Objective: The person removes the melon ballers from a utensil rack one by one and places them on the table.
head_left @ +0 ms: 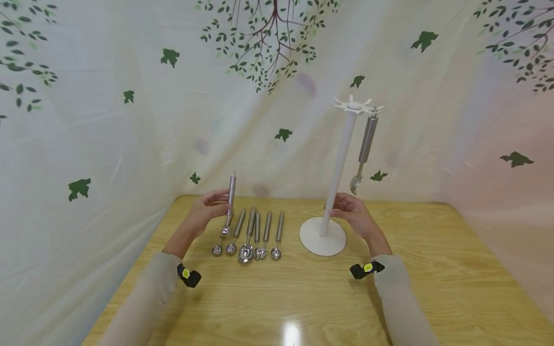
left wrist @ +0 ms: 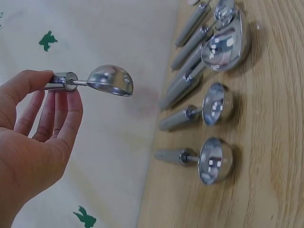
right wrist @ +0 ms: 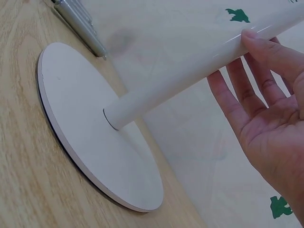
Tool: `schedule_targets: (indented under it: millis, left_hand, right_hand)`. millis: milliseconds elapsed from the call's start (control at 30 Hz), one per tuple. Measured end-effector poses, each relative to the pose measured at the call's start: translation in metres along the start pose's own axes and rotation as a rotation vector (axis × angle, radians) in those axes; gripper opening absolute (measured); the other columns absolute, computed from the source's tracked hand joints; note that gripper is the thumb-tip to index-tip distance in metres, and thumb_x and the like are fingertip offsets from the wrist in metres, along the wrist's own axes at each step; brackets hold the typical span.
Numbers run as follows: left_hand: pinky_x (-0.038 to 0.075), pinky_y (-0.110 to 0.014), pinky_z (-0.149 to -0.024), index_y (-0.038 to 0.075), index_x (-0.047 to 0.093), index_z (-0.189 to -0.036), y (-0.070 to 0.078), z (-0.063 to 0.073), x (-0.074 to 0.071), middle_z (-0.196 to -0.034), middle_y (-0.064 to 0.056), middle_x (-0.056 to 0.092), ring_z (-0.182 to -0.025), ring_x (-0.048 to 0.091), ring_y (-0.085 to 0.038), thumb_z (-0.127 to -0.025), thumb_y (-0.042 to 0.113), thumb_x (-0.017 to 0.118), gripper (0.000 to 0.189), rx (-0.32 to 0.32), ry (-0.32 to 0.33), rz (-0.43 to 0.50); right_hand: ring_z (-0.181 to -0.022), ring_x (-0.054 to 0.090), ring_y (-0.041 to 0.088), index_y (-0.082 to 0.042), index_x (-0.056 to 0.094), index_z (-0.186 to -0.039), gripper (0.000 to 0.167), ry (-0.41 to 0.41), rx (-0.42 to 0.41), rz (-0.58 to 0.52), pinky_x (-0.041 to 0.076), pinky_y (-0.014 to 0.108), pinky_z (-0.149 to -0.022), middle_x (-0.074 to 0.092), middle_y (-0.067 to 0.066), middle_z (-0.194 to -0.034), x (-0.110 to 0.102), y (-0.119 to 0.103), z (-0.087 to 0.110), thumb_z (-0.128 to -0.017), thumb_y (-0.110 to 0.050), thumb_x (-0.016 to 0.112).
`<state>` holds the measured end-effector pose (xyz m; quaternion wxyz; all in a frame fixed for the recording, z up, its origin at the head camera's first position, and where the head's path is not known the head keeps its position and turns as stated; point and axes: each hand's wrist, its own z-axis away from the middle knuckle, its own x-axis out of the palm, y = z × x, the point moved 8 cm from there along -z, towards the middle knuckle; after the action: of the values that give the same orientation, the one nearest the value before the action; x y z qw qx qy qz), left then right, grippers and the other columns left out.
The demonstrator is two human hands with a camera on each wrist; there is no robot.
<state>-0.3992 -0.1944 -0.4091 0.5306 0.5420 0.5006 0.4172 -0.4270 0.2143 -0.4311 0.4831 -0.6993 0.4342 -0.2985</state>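
Note:
My left hand pinches a metal scoop by its handle, upright with the bowl down, above the left end of a row of scoops. In the left wrist view the held scoop's round bowl hangs apart from the table. With thumb and fingers, my right hand holds the lower pole of a white stand, whose round base rests on the table. One scoop hangs from a hook on the right of the stand's top.
Several metal scoops, among them a large scoop, lie side by side left of the stand, handles toward the back. The wooden table ends at a pale curtain with leaf prints. White hooks stick out around the stand's top.

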Motion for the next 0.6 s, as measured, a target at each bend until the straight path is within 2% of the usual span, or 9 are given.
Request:
schedule_targets:
  millis: [300, 500, 600]
  left_hand:
    - [0.059, -0.021, -0.090, -0.005, 0.043, -0.149, -0.002, 0.006, -0.016, -0.109, 0.008, 0.065, -0.098, 0.069, -0.007, -0.096, 0.002, 0.067, 0.059, 0.001, 0.036, -0.014]
    - [0.060, -0.021, -0.088, -0.007, 0.043, -0.149, -0.010, 0.010, -0.023, -0.106, 0.009, 0.065, -0.095, 0.069, -0.006, -0.096, 0.000, 0.066, 0.058, 0.000, 0.054, -0.005]
    - [0.060, -0.021, -0.087, -0.008, 0.042, -0.148, -0.015, 0.012, -0.027, -0.105, 0.009, 0.065, -0.093, 0.070, -0.004, -0.096, 0.000, 0.066, 0.058, -0.002, 0.066, -0.003]
  right_hand:
    - [-0.104, 0.071, 0.012, -0.003, 0.063, -0.129, 0.036, -0.002, 0.004, 0.017, 0.060, 0.027, -0.093, 0.075, -0.001, -0.112, 0.000, -0.001, 0.000, -0.095, 0.007, 0.064]
    - [-0.106, 0.070, 0.012, -0.008, 0.065, -0.129, 0.035, 0.004, 0.019, 0.017, 0.059, 0.028, -0.095, 0.075, 0.002, -0.115, -0.001, 0.002, 0.002, -0.096, 0.004, 0.064]
    - [-0.106, 0.071, 0.012, -0.005, 0.063, -0.130, 0.034, 0.005, 0.020, 0.011, 0.059, 0.028, -0.095, 0.075, 0.001, -0.114, 0.000, 0.003, 0.003, -0.097, 0.004, 0.064]
